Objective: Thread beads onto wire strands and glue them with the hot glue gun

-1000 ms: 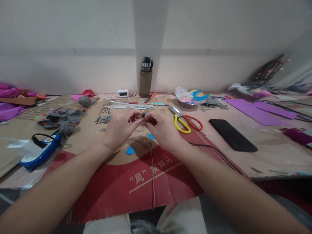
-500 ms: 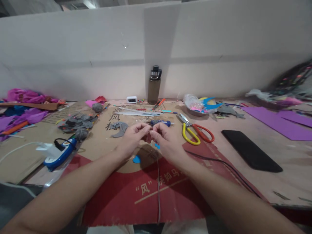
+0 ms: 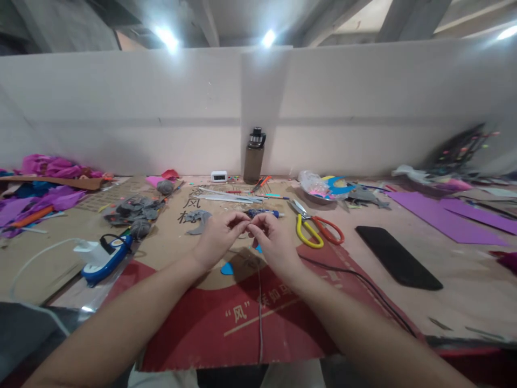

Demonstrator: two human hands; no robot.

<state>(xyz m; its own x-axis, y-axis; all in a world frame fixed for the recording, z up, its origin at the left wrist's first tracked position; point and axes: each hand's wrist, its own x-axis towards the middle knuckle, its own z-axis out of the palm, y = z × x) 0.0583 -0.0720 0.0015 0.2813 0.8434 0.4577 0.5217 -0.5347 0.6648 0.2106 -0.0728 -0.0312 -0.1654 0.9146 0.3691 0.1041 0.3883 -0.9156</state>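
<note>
My left hand (image 3: 218,238) and my right hand (image 3: 273,240) meet above the middle of the cardboard sheet (image 3: 226,312), fingertips pinched together on a thin grey wire (image 3: 259,302). The wire hangs from the fingers and runs toward me across the red print. What sits between the fingertips is too small to make out. Small blue cut-outs (image 3: 226,268) lie on the cardboard under my hands. A blue-handled tool (image 3: 262,213) lies just beyond my fingers.
Yellow and orange scissors (image 3: 315,230) and a black phone (image 3: 398,257) lie to the right, with a black cable (image 3: 363,285) near my right forearm. A blue glue gun (image 3: 105,256) and grey pompoms (image 3: 135,210) sit left. A bottle (image 3: 253,156) stands by the back wall; purple sheets (image 3: 444,218) lie far right.
The camera has tilted up, so the ceiling lights now show. My hands stay pinched together on the wire and have drawn slightly closer to me.
</note>
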